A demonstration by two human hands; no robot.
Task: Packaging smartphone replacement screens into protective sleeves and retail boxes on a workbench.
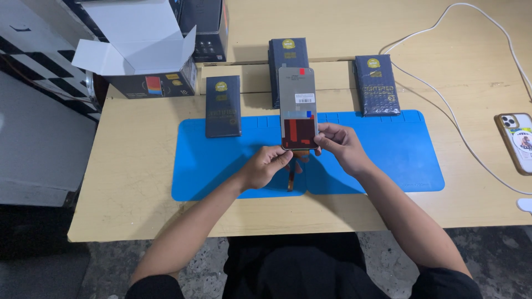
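Your left hand (270, 164) pinches the lower left corner of a phone display panel (298, 108), fingers curled shut on its edge, and your right hand (339, 145) grips the lower right corner the same way. You hold the panel between them with its back facing up, tilted away from you over a blue work mat (399, 155). A thin ribbon cable (290, 177) hangs from the panel's bottom edge, just beside your left hand. The mat lies on a pale wooden tabletop (127, 182). Three dark flat boxes sit along the mat's far edge: one on the left (223, 106), one behind the panel (288, 55) and one on the right (377, 84). An open cardboard box (144, 55) stands at the far left. On the right edge lies a phone in a case (516, 142), face down, with a white cable (460, 127) running past it.
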